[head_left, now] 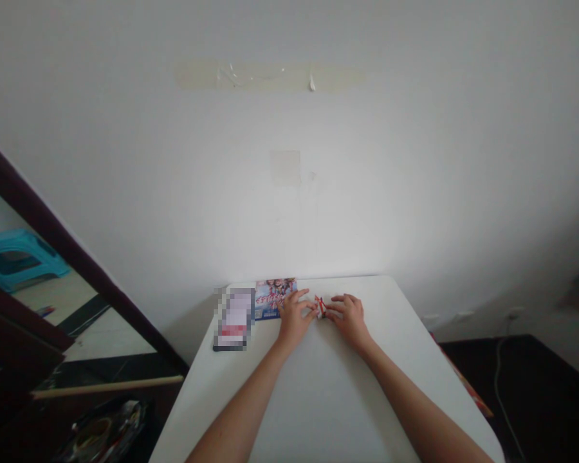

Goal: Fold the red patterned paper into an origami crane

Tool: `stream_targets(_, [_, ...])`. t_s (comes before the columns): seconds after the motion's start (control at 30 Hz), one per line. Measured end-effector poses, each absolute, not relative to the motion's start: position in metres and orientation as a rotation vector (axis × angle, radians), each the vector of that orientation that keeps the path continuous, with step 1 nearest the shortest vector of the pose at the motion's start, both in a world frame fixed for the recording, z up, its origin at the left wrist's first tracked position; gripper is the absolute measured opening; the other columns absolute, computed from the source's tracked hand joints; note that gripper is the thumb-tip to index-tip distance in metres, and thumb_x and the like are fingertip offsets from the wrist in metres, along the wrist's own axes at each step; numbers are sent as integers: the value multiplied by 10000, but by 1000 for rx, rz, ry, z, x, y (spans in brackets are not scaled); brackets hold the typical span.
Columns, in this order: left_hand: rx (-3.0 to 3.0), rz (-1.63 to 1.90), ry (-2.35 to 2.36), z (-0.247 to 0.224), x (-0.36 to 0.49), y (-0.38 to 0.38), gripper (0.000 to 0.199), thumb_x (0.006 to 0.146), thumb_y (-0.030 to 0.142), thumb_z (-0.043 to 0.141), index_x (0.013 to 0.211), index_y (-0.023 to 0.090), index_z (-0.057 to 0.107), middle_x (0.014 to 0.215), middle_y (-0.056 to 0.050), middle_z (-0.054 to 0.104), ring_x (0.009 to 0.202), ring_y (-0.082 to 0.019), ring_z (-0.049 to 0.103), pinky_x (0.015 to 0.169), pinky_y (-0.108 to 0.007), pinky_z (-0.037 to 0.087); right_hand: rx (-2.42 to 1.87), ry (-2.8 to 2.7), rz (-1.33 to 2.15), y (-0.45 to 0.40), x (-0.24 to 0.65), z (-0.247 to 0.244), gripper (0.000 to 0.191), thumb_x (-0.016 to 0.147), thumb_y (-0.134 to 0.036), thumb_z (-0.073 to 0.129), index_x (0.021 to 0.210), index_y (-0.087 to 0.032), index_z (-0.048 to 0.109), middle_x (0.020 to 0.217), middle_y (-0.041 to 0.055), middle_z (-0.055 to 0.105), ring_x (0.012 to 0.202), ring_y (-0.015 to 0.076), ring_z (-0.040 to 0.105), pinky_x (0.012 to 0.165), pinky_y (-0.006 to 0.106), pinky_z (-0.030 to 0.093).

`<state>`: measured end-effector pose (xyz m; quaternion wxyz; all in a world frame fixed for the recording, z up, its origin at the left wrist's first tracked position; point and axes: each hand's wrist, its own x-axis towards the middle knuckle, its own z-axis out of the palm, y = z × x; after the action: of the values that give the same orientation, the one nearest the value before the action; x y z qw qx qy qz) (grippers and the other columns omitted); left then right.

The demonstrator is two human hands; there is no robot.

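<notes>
Where both forearms reach over the white table [313,399], a small red-and-white packet [321,307] sits between the person's hands, towards the wall end. It is too small from here for me to tell what is in it, or whether its underside touches the tabletop. The left hand [295,318] has thumb and forefinger drawn narrow on the packet's left side; the right hand [350,319] pinches the right side likewise, its other fingers loosely spread. How hard either one presses, I cannot tell.

To handle it well, I'd keep both pinches light and level, close to the edges, so that the wrapping neither creases nor tears, and let any turning come from the fingertips while the wrists stay low. The left hand overlaps a corner of the printed leaflet [266,301], with the phone [234,321] beside that, so sideways elbow room is better taken on the right.
</notes>
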<state>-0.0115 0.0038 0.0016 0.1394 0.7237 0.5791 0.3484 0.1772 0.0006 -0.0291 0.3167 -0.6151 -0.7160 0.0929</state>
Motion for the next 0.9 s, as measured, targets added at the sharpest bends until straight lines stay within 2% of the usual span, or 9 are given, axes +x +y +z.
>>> stream_targets(0.37, [2083,1032,1702,4,-12,3,40,819,283,750,846,298,776,1383,-7,629,1344,-280,472,1166,-580,265,-1512,-1850,264,3,179,-30,106,854,-370,701,912,-322,775,1191,25,701,1275,271,483,1086,461,359])
stream_targets(0.57, [2102,960,1731,-2,-13,4,182,821,343,757,1001,345,783,1420,-9,607,1391,-307,411,1179,-626,223,-1434,-1848,248,4,179,-31,120,879,-353,670,918,-273,750,1168,55,701,1262,264,488,1076,443,375])
stream_targets(0.7, [2121,881,1705,1,-12,2,109,820,339,760,923,341,797,1443,14,599,1416,-328,377,1171,-683,180,-1408,-1862,246,5,179,-32,124,889,-341,654,925,-267,746,1169,50,701,1254,259,497,1079,441,377])
stream_targets(0.9, [2098,947,1703,5,-11,3,35,810,290,769,810,302,802,1414,4,624,1391,-320,408,1168,-662,215,-1402,-1838,298,5,180,-33,139,875,-359,675,949,-284,766,1170,50,698,1242,262,502,1073,448,370])
